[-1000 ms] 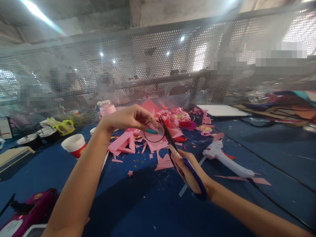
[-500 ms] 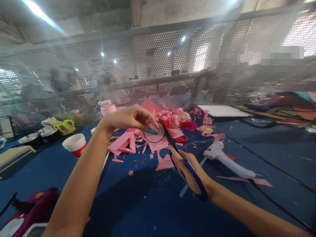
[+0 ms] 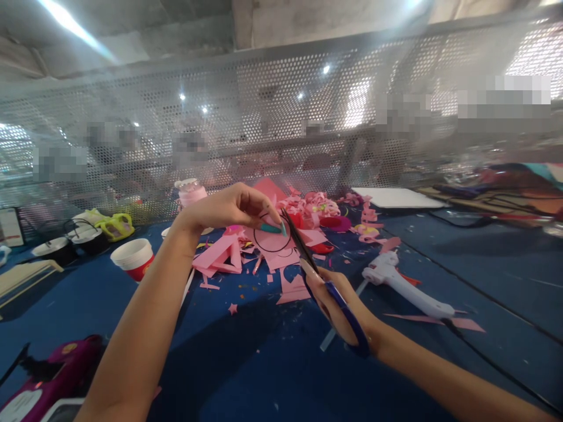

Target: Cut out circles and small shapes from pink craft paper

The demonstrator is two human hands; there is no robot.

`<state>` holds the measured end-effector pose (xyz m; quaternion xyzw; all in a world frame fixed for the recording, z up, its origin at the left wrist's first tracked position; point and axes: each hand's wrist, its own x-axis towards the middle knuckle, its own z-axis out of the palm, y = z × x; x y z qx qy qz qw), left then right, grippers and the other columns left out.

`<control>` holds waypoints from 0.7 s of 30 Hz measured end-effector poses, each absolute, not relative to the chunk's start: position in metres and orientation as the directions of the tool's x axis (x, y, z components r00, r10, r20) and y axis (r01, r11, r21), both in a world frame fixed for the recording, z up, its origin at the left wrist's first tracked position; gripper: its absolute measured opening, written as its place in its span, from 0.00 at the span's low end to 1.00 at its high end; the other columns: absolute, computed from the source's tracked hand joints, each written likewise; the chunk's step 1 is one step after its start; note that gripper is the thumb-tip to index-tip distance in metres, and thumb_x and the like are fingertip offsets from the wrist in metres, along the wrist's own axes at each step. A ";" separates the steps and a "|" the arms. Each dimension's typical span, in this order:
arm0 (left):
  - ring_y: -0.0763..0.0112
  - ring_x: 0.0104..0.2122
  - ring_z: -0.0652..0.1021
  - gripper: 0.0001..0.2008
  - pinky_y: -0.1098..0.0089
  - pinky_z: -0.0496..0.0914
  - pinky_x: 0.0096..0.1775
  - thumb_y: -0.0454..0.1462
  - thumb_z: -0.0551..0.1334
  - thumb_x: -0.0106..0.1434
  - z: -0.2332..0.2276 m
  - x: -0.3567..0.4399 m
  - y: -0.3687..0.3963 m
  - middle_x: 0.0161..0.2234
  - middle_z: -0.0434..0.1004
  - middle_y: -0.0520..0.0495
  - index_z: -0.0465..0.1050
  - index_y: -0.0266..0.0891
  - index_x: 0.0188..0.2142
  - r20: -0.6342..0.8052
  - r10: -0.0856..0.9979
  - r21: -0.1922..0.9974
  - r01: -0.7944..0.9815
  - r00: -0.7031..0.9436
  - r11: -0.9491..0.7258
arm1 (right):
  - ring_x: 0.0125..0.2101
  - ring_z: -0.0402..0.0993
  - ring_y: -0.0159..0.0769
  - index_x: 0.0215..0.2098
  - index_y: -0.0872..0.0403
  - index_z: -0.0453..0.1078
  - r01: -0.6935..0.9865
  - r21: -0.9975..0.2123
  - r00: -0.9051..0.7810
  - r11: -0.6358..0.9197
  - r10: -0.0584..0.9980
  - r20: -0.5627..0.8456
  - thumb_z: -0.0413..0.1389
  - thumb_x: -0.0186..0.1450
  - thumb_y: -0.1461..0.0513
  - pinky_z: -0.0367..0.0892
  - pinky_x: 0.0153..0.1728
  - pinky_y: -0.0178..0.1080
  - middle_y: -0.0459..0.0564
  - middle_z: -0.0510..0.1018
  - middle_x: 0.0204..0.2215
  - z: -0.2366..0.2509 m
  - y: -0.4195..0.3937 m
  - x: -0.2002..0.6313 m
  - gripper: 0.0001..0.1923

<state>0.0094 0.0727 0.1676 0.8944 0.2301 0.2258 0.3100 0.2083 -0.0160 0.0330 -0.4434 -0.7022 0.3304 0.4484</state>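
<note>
The left hand has tipped the pink paper it pinches a little. The right hand, in the frame's middle, grips the scissors, so cutting goes on.

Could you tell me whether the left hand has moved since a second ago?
Yes, slightly. The left hand with the pink paper has risen a little against the white cup, which stayed put.

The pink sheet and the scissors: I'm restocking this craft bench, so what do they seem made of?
Pink sheet: likely thin matte paper or card; it has a drawn black circle and flat offcuts lie around. Scissors: dark blades, probably metal, with glossy blue handles, apparently plastic, held in the right hand.
</note>
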 end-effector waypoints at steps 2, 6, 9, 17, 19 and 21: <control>0.70 0.34 0.77 0.09 0.74 0.70 0.34 0.29 0.63 0.47 0.168 0.009 0.075 0.30 0.78 0.47 0.77 0.38 0.30 0.239 0.535 0.658 0.270 0.810 -0.703 | 0.14 0.45 0.24 0.20 0.53 0.54 0.326 -0.861 -0.212 0.390 0.918 0.336 0.43 0.61 0.46 0.46 0.14 0.31 0.38 0.51 0.13 0.032 -0.016 0.209 0.22; 0.69 0.33 0.77 0.09 0.73 0.71 0.33 0.28 0.63 0.46 0.168 0.010 0.076 0.28 0.78 0.46 0.77 0.38 0.29 0.252 0.549 0.668 0.268 0.797 -0.695 | 0.14 0.47 0.24 0.20 0.53 0.54 0.327 -0.863 -0.195 0.386 0.921 0.338 0.43 0.61 0.45 0.46 0.14 0.31 0.39 0.53 0.12 0.031 -0.017 0.208 0.23; 0.68 0.31 0.78 0.10 0.73 0.71 0.31 0.25 0.62 0.45 0.168 0.011 0.076 0.28 0.78 0.45 0.77 0.36 0.28 0.274 0.570 0.680 0.263 0.774 -0.685 | 0.15 0.49 0.25 0.20 0.54 0.57 0.321 -0.869 -0.168 0.376 0.926 0.338 0.44 0.60 0.45 0.47 0.14 0.31 0.39 0.54 0.12 0.031 -0.017 0.207 0.23; 0.69 0.34 0.77 0.12 0.73 0.71 0.34 0.28 0.61 0.49 0.165 0.008 0.080 0.32 0.78 0.46 0.77 0.40 0.33 0.204 0.509 0.668 0.261 0.836 -0.697 | 0.15 0.51 0.26 0.20 0.54 0.57 0.294 -0.885 -0.160 0.361 0.931 0.327 0.46 0.59 0.45 0.48 0.15 0.31 0.39 0.53 0.11 0.034 -0.017 0.205 0.22; 0.69 0.34 0.77 0.12 0.74 0.71 0.33 0.28 0.61 0.49 0.165 0.008 0.080 0.32 0.78 0.45 0.77 0.39 0.33 0.204 0.508 0.667 0.261 0.837 -0.698 | 0.15 0.50 0.26 0.20 0.53 0.57 0.283 -0.887 -0.165 0.366 0.929 0.331 0.46 0.59 0.45 0.48 0.15 0.31 0.39 0.52 0.11 0.033 -0.016 0.205 0.23; 0.69 0.33 0.77 0.11 0.74 0.71 0.32 0.28 0.62 0.49 0.166 0.008 0.080 0.31 0.78 0.45 0.77 0.38 0.32 0.208 0.514 0.666 0.264 0.832 -0.698 | 0.15 0.50 0.26 0.20 0.53 0.57 0.286 -0.880 -0.189 0.380 0.922 0.337 0.45 0.59 0.45 0.48 0.15 0.31 0.38 0.52 0.12 0.032 -0.016 0.206 0.23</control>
